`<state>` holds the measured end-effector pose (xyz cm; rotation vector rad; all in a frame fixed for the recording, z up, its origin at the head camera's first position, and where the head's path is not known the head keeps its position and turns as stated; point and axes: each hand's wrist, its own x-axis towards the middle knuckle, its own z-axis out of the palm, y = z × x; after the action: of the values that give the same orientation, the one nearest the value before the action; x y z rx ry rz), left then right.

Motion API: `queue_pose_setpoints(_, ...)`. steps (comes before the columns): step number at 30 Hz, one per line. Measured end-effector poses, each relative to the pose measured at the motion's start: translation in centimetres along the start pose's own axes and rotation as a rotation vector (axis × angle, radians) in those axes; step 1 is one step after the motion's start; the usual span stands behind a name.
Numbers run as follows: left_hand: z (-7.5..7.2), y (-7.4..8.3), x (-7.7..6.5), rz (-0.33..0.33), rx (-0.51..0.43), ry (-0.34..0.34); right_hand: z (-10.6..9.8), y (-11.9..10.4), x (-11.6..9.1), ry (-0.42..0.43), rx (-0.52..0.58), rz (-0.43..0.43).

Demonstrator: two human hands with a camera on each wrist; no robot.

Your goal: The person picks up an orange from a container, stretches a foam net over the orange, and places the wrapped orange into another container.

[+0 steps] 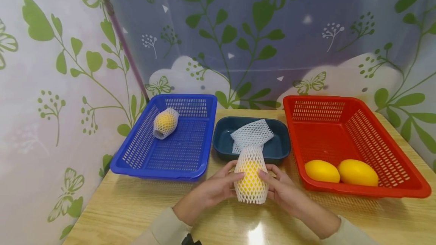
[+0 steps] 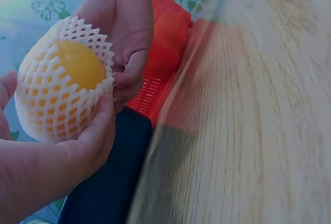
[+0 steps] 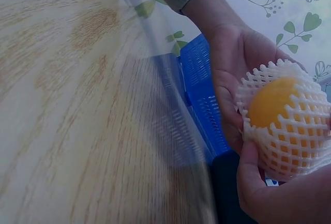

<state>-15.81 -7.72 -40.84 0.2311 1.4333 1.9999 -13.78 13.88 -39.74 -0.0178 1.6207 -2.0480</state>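
Note:
Between my two hands, in the head view, is a yellow oval fruit point(image 1: 251, 175) in a white foam net sleeve point(image 1: 250, 154). My left hand point(image 1: 218, 186) grips its left side, thumb on the net and fingers curled behind. From the other side my right hand point(image 1: 284, 192) holds it the same way. Both wrist views show the sleeve's open end, where the bare yellow fruit point(image 2: 81, 64) shows through. Just beyond, empty foam net sleeves point(image 1: 252, 133) lie in a dark teal tray point(image 1: 221, 148).
A blue basket point(image 1: 177, 152) at the left holds one netted yellow fruit point(image 1: 165, 122). At the right, a red basket point(image 1: 323, 133) holds two bare yellow fruits point(image 1: 357, 172). All stand on a wooden table point(image 1: 136, 203) before a leaf-patterned cloth point(image 1: 238, 48).

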Motion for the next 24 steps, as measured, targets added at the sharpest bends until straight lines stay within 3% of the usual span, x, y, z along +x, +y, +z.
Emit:
queue_pose_setpoints(8, 0.8, 0.4, 0.0, 0.031, 0.032, 0.030, 0.3, -0.2, 0.2, 0.000, 0.009, -0.043)
queue_pose_setpoints(16, 1.7, 0.6, 0.3, 0.118, 0.045, 0.096, 0.7, -0.5, 0.4, 0.003, -0.033, -0.095)
queue_pose_setpoints(24, 1.8, 1.2, 0.2, 0.131, 0.054, 0.095, 1.1, -1.1, 0.3, 0.018, -0.056, -0.113)
